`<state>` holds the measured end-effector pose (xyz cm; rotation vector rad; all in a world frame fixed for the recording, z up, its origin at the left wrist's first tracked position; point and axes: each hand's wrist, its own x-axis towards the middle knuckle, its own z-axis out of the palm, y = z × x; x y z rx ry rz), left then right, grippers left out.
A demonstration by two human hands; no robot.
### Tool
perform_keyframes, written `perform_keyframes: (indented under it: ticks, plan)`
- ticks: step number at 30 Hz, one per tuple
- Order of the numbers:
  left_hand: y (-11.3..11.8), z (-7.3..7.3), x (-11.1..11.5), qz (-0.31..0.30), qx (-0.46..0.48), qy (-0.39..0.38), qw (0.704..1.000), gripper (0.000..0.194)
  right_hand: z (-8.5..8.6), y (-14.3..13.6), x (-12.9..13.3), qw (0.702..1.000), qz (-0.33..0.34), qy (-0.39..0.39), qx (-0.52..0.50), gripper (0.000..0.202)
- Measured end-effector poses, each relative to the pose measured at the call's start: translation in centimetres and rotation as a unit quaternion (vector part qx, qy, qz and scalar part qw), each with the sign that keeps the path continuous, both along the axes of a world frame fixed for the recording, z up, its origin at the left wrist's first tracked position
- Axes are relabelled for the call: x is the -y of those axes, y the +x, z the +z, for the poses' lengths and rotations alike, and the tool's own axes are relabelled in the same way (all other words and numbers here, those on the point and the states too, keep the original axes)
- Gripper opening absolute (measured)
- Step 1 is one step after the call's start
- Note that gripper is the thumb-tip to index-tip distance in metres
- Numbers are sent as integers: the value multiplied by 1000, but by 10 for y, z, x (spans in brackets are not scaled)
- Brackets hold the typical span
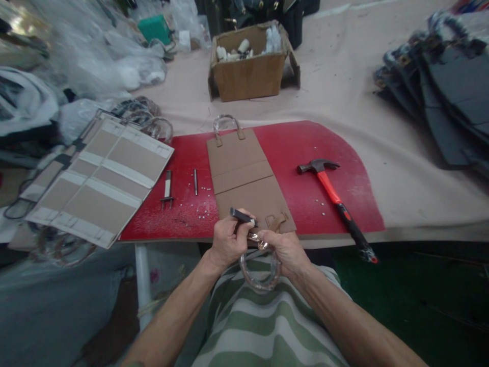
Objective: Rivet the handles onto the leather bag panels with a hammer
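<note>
A flat tan bag panel (244, 171) lies on the red board, with one plastic-wrapped handle at its far end and another wrapped handle (260, 278) hanging over the table's near edge. My left hand (231, 237) is closed round a short dark tool (241, 215) held at a slant above the panel's near edge. Fingers of my right hand (284, 247) pinch a shiny gold metal piece (263, 244) close to the left fingertips. Beside them, a small tan strap (278, 222) lies on the panel's near right corner.
On the red board (336, 142) are a claw hammer (329, 187), a pronged tool (167, 186), a thin metal rod (196, 182) and small white bits. Stacked panels (110, 171) overlap its left side. Behind stands a cardboard box (248, 79); dark bags (451, 102) lie right.
</note>
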<state>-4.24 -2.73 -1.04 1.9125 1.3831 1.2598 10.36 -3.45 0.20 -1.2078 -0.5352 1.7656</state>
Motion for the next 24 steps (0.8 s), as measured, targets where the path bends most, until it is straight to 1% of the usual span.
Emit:
perform_keyframes:
  ticks: [3, 5, 8, 10, 12, 14, 16, 17, 18, 19, 20, 21, 22, 23, 24]
  plan:
    - [1, 1, -6, 8, 11, -52, 999, 10, 2, 0, -4, 999, 1, -20, -35, 28]
    - [2, -2, -9, 14, 13, -76, 997, 10, 1, 2, -6, 999, 10, -49, -20, 26]
    - [5, -12, -12, 15, -3, -66, 998, 11, -1, 7, -6, 993, 35, -111, 17, 22]
    - [6, -21, -11, 13, -29, -44, 999, 12, -3, 12, -4, 989, 55, -133, 32, 21]
    - [7, -28, -10, 5, -63, -17, 998, 13, -4, 18, -1, 987, 74, -135, 37, 21]
    - [7, -31, -8, -4, -94, 0, 996, 13, -5, 25, 3, 985, 104, -127, 51, 19]
    - [8, -32, -6, -6, -105, 3, 994, 12, -5, 35, 5, 976, 163, -104, 104, 19]
    - [9, -31, -6, -6, -103, 2, 995, 12, -5, 41, 6, 963, 205, -73, 162, 22]
    - [9, -30, -6, -5, -97, -1, 995, 11, -4, 47, 7, 938, 244, -27, 245, 27]
    - [10, -29, -6, -5, -90, -5, 996, 10, -3, 53, 6, 898, 273, 29, 343, 31]
    - [10, -28, -7, -5, -83, -11, 996, 10, -2, 59, 5, 846, 285, 87, 441, 34]
    - [10, -27, -7, -5, -76, -19, 997, 9, 0, 64, 3, 791, 278, 146, 525, 34]
    - [10, -27, -8, -6, -70, -27, 997, 9, 2, 68, -1, 742, 260, 202, 584, 31]
    - [10, -26, -8, -5, -65, -32, 997, 10, 3, 71, -5, 705, 241, 256, 616, 27]
    - [10, -26, -9, -5, -62, -35, 997, 10, 4, 73, -11, 679, 233, 308, 625, 25]
